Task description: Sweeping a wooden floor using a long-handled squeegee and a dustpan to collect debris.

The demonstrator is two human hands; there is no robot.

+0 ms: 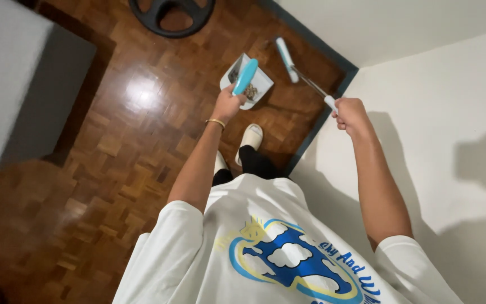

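Parquet floor (113,141), room corner. Left hand (227,104) gripping loaded dustpan (247,81); right hand (349,112) closed round broom (305,79). Tilting pan risks spilling debris (248,90).

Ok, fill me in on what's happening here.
A person stands on a parquet floor by a white wall. The left hand holds a dustpan with debris inside by its blue handle. The right hand holds a long-handled broom, its head raised near the corner.
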